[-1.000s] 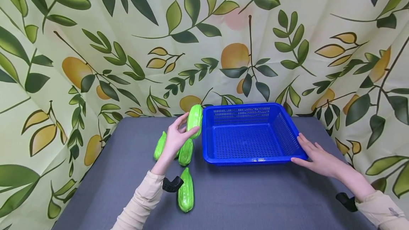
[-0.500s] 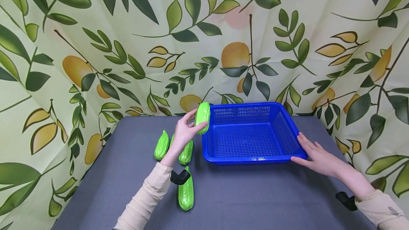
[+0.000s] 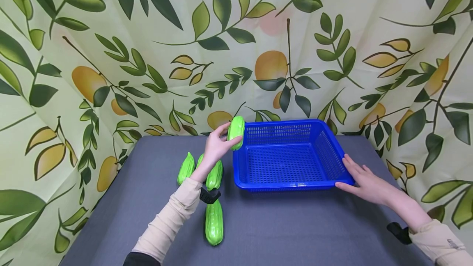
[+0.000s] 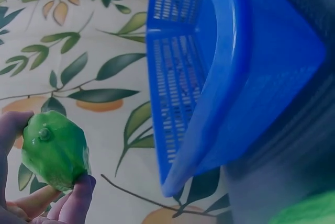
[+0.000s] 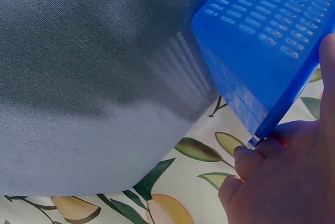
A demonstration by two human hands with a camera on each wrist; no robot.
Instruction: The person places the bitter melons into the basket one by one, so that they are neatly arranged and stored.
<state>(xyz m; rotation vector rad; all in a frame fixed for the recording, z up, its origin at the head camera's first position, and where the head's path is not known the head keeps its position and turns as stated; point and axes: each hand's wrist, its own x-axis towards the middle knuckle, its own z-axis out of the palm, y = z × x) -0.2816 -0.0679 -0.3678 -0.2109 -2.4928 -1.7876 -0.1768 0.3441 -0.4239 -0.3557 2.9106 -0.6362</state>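
Note:
My left hand [image 3: 216, 147] pinches a bright green, ridged bitter melon [image 3: 236, 131] between thumb and fingers. It is held upright at the left rim of a blue plastic basket [image 3: 284, 184], overlapping that rim from above. The left wrist view shows the blunt end of the held bitter melon [image 4: 56, 145], with the basket wall [image 4: 256, 93] to its right. My right hand [image 3: 368, 182] rests with fairly straight fingers on the basket's right rim, thumb near the front corner. Nothing lies inside the basket.
Several more bitter melons lie on the grey table [image 3: 288, 229] left of the basket: one at far left [image 3: 186, 168], one beside it [image 3: 214, 175], one nearer the front [image 3: 214, 225], another partly behind the left wrist. A leaf-patterned cloth [image 3: 221, 69] hangs behind.
My left hand has carried the bitter melon rightward and slightly upward, from beside the basket to over its left rim. The right hand and the basket stay in place.

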